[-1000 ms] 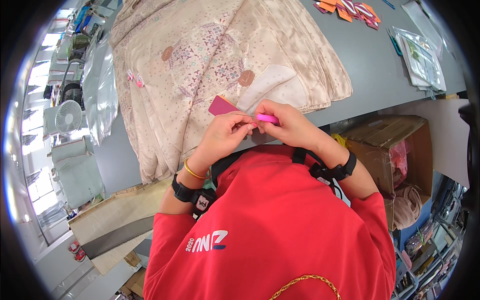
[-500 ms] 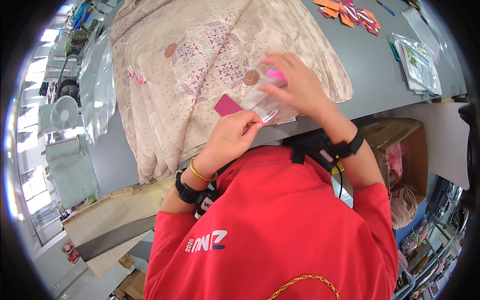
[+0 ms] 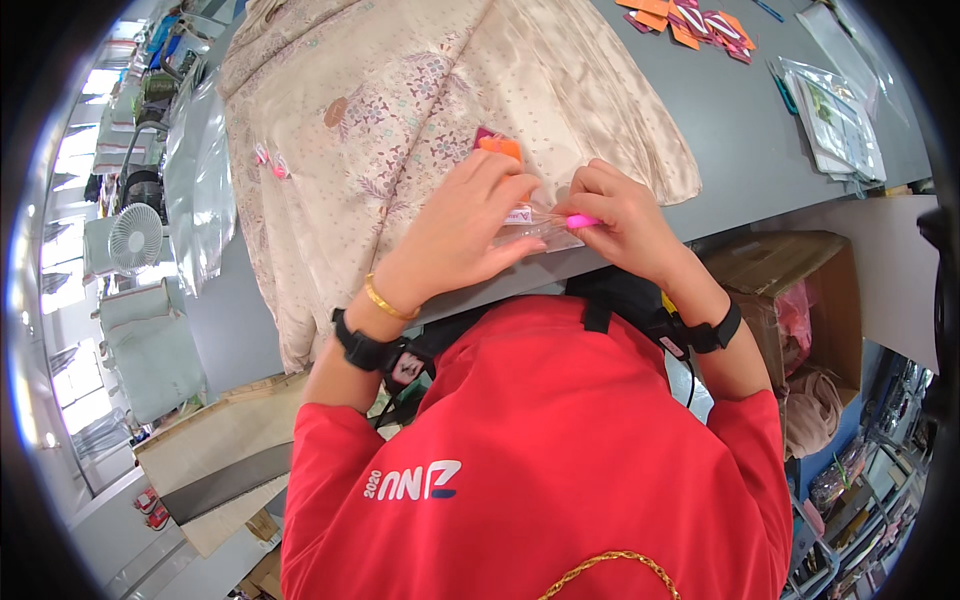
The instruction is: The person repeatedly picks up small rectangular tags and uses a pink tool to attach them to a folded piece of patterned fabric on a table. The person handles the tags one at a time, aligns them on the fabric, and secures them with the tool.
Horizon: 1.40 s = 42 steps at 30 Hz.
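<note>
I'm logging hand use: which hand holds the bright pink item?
The right hand: it pinches the pink item. The left hand, with the gold bangle at its wrist, is apart from that item.

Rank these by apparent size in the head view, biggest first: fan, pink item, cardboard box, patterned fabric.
1. Patterned fabric
2. Cardboard box
3. Fan
4. Pink item, partly hidden
</note>
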Each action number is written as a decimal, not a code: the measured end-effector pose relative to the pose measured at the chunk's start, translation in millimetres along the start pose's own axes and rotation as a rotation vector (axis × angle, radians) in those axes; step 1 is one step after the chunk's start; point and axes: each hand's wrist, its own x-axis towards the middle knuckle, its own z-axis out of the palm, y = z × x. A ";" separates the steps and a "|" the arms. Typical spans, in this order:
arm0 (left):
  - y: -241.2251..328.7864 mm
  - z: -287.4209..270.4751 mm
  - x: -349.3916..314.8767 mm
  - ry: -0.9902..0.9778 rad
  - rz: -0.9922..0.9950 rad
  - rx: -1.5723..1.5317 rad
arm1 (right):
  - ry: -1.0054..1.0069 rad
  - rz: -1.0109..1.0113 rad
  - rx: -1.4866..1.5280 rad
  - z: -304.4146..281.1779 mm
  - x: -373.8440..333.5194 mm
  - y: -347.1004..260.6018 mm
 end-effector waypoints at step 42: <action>4.9 -13.9 -69.5 0.013 0.019 0.011 | -0.113 0.270 0.106 -28.8 17.6 13.1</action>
